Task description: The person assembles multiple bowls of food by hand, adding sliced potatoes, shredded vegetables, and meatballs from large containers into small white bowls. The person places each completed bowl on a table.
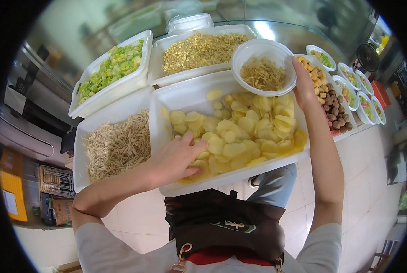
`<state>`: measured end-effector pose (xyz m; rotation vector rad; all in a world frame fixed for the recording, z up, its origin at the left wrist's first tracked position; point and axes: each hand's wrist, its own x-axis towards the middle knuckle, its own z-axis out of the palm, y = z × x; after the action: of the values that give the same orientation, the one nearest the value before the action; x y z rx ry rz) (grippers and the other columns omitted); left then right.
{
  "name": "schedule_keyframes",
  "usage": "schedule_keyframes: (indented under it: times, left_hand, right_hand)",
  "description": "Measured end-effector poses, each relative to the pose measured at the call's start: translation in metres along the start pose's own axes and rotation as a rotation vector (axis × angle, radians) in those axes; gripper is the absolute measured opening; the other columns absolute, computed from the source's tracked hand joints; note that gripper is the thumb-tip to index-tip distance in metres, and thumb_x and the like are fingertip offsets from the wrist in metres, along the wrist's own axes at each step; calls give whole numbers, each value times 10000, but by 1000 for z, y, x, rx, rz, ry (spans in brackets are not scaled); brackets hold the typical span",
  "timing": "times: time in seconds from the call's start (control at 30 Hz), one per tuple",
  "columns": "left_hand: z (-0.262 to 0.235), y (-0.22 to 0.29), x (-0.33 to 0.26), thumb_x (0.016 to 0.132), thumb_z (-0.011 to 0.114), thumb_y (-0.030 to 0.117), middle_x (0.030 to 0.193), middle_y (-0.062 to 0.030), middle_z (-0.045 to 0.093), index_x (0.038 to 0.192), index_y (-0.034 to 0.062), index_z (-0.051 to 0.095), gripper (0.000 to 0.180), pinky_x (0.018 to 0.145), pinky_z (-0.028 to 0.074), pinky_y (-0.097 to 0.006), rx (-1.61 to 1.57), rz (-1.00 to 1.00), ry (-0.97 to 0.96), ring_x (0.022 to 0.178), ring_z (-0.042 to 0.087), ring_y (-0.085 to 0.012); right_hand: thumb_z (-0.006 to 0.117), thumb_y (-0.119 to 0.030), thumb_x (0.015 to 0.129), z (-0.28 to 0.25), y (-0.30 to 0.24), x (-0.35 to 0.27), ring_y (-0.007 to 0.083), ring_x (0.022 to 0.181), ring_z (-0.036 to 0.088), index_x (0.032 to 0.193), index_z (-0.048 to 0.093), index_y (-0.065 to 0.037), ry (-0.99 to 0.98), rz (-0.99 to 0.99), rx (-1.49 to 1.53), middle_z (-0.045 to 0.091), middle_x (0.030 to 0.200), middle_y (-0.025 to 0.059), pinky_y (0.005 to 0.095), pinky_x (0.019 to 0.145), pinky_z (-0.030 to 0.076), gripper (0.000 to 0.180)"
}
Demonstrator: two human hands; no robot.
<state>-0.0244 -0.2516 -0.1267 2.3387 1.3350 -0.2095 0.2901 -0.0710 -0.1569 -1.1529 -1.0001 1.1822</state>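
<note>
My right hand (304,81) grips the right side of a round white plastic bowl (240,81), thumb at its rim, and holds it tilted above the far right part of a tray. Inside the bowl lies a small heap of bean sprouts (263,74). The white tray (165,101) below is filled with pale yellow potato slices (240,125). My left hand (178,157) reaches over the tray's near left side and touches the slices, fingers and thumb apart. No slice shows clearly between its fingers.
White trays of shredded pale food (119,143), chopped lettuce (114,63) and bean sprouts (203,51) surround the potato tray. At the right are meatballs (335,109), yellowish chunks (313,75) and several filled bowls (366,108). A glass panel (294,32) stands behind.
</note>
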Motion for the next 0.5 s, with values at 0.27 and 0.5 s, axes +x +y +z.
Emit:
schedule_keyframes:
  times: [0.27,0.5]
  left_hand:
    - [7,-22,12,767,705,160,1032,-98,519,1071,102,551,346,791,457,-415,6,260,-2,943,532,-319]
    - [-4,-29,5,794,657,71,1022,-48,590,1002,91,572,226,795,494,-335,-295,327,221,948,575,-214]
  right_hand:
    - [487,-469,918,-3,3,4,161,1058,514,1293,475,-69,-52,15,-27,534,1207,56,327,899,428,548]
    - [494,-457,918,-1,3,4,168,1073,511,1282,484,-58,-13,25,-22,538,1211,60,321,903,429,540]
